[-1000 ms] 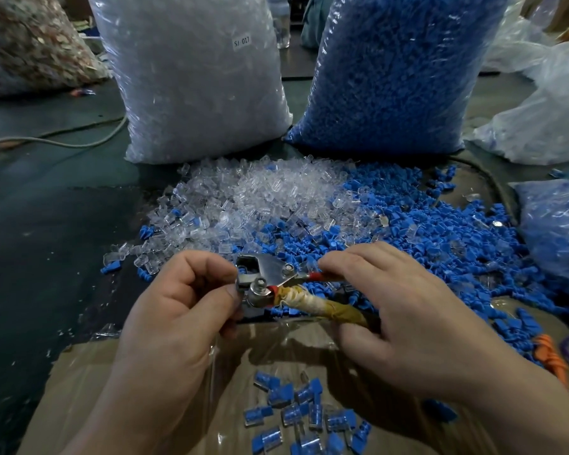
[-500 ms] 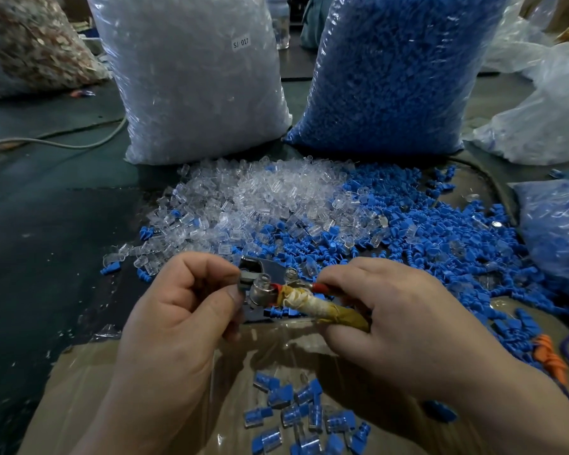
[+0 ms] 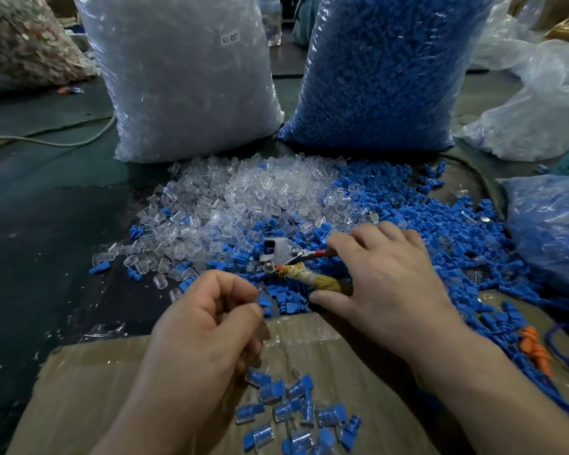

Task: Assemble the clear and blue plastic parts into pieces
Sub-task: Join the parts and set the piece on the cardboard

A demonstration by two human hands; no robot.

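Note:
A heap of loose clear parts (image 3: 243, 198) lies beside a heap of blue parts (image 3: 424, 224) on the dark floor. My right hand (image 3: 385, 284) grips a metal crimping tool (image 3: 280, 251) by its red handle and its cloth-wrapped yellow handle, over the blue parts. My left hand (image 3: 211, 323) is nearer me, apart from the tool's jaw, its thumb and fingers pinched on a small clear part (image 3: 263, 333) that is mostly hidden. Several assembled clear-and-blue pieces (image 3: 293, 408) lie on the cardboard sheet (image 3: 96, 389) below my hands.
A tall bag of clear parts (image 3: 184, 77) and a tall bag of blue parts (image 3: 385, 70) stand behind the heaps. A smaller bag of blue pieces (image 3: 552, 224) sits at right, an orange piece (image 3: 536, 353) near it. A cable (image 3: 63, 139) crosses the floor at left.
My left hand has pulled back from the tool's jaw toward me and down. My right hand and the tool have shifted slightly right and away.

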